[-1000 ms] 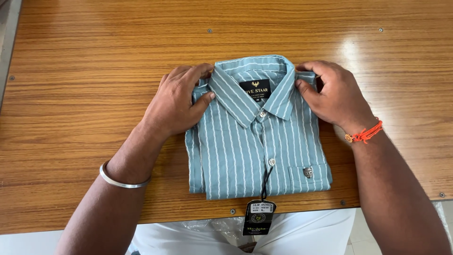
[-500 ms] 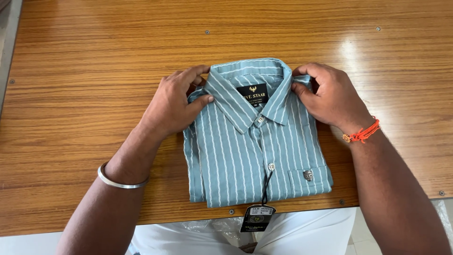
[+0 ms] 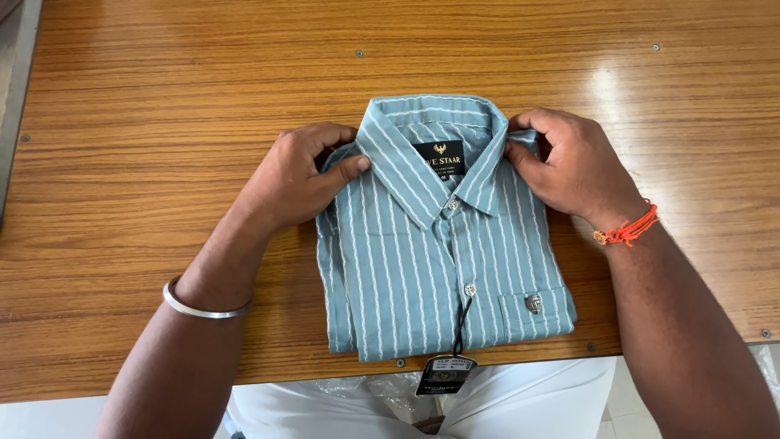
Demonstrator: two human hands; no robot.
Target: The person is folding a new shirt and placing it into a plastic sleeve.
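Observation:
A folded teal shirt with thin white stripes [image 3: 422, 268] lies face up on the wooden table [image 3: 146, 122], collar toward the far side. My left hand [image 3: 296, 175] pinches its left shoulder beside the collar, thumb on top of the fabric. My right hand [image 3: 569, 167] grips the right shoulder the same way. A black hang tag [image 3: 445, 375] dangles from a button over the table's near edge. A small metal emblem [image 3: 534, 303] sits on the chest pocket.
A silver bangle [image 3: 199, 307] is on my left wrist and an orange thread band [image 3: 630, 232] on my right. Clear plastic wrapping [image 3: 366, 390] lies on my lap below the table edge. Bare wood surrounds the shirt.
The shirt has slid slightly toward me and straightened under both hands. My fingers stay on its shoulders.

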